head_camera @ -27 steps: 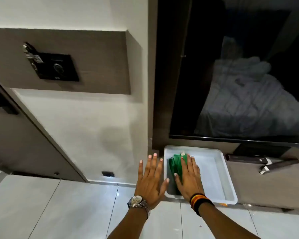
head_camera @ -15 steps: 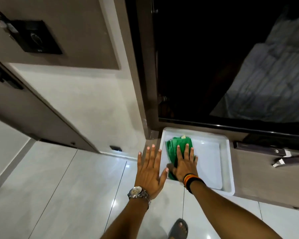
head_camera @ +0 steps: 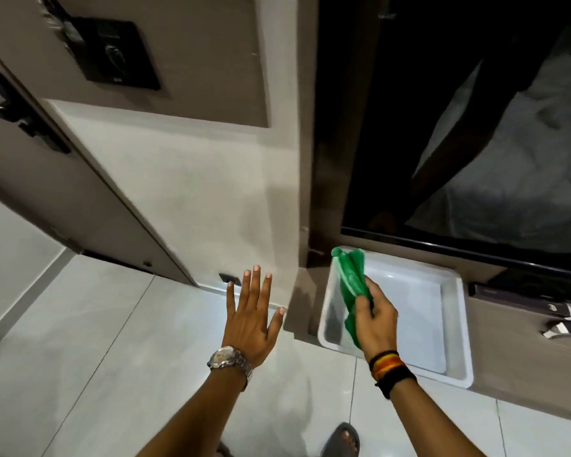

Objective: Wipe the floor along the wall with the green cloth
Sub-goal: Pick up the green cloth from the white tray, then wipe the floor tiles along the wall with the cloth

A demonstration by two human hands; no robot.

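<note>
Pale glossy floor tiles [head_camera: 80, 341] run up to a white wall [head_camera: 185, 192], with a grey door [head_camera: 47, 179] to the left of it and a dark glass panel [head_camera: 459, 120] to the right. Only the head view is on hand. Taking the white tray [head_camera: 455, 324] as the landmark: it sits on a brown ledge at the foot of the dark panel, just right of the wall's corner, and dark flat items lie on the ledge beyond its right rim.

Over the tray's left half, the right hand [head_camera: 374, 319] holds the green cloth [head_camera: 351, 278]. Its fingers are curled and pinching the bunched middle of the cloth, so one end stands up near the tray's far left corner and the other hangs below the hand toward the near rim. Whether the lower end touches the tray I cannot tell.

Left of the tray, above the floor near the wall base, the left hand [head_camera: 249, 318] is empty, palm down, fingers spread.

The cloth looks light, soft and limp, folding on itself; it may be damp, though that is not clear. For wiping, a flat palm over a spread-out cloth would likely serve better than this pinch.

A sandalled foot [head_camera: 342, 438] shows below the tray.
</note>
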